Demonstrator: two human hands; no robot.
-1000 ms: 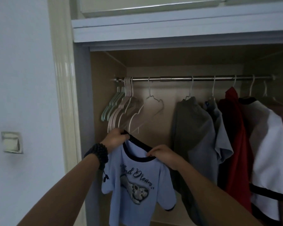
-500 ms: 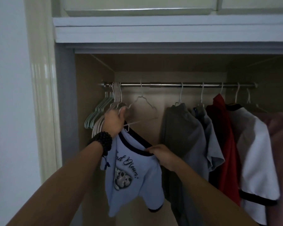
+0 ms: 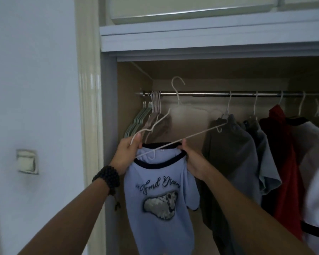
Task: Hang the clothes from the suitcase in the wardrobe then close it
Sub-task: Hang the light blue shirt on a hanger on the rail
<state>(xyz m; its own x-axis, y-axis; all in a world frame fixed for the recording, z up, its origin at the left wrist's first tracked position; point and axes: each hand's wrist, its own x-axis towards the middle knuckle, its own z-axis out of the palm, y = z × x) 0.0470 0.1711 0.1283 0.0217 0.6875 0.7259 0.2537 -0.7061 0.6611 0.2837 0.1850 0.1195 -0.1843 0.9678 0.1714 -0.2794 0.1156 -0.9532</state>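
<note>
A metal rail (image 3: 219, 93) runs across the open wardrobe (image 3: 201, 39). At its left end hangs a tight bunch of empty hangers (image 3: 151, 111), pink and pale green. Further right hang a dark grey garment (image 3: 230, 148), a lighter grey one (image 3: 267, 162), a red one (image 3: 285, 162) and a white one with dark trim (image 3: 315, 181), each on its own hook. On the wall left of the wardrobe sits a pale switch plate (image 3: 27, 161).

The light blue T-shirt (image 3: 158, 199) is held up in front of the wardrobe, below the rail and between the empty hangers and the dark grey garment. It has a dark collar, script lettering and a spotted animal print (the words are too blurred to read). A white wire hanger (image 3: 175, 107) is off the rail, tilted, its hook above rail height and its bottom bar crossing the collar.

The left hand (image 3: 127, 153), a dark bead bracelet (image 3: 107, 176) on its wrist, grips the hanger's left end together with the collar. The right hand (image 3: 193, 162) pinches the collar's right side, touching the hanger's bar.
</note>
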